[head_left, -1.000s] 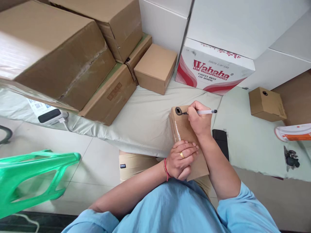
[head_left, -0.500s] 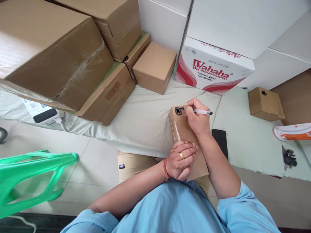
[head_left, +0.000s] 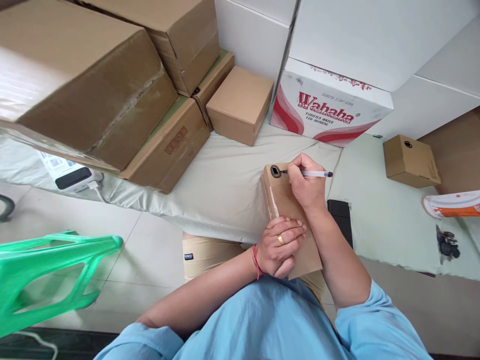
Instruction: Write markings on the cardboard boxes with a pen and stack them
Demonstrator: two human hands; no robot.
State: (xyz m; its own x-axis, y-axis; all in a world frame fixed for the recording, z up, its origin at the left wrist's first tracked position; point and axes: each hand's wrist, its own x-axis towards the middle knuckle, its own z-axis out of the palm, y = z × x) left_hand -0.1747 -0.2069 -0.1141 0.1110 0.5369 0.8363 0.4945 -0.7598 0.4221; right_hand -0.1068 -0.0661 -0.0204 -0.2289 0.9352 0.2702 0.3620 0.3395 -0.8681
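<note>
A small brown cardboard box [head_left: 282, 197] lies lengthwise in front of me, its near end close to my blue shirt. Near its far left corner is a dark oval ring [head_left: 275, 171] around a black centre. My right hand [head_left: 308, 186] pinches a pen [head_left: 317, 174] with a clear barrel and black end; its tip points left at the ring's right side. I cannot tell whether the tip touches the cardboard. Across the box's near half lies my left hand [head_left: 279, 247], fingers curled together and pressing on it. A white label strip [head_left: 273, 201] shows along the left edge.
Large cardboard boxes [head_left: 97, 100] stand at the left, beside a smaller plain box [head_left: 240, 102] and a Wahaha carton [head_left: 330, 105]. Right of my arm lies a black phone-like object [head_left: 340, 220]. Keys [head_left: 447, 244], another small box [head_left: 410, 160] and a green stool [head_left: 75, 275] flank the workspace.
My right hand and the pen have shifted slightly right, so the tip sits a little further from the ring. The left hand and box stay nearly in place.
</note>
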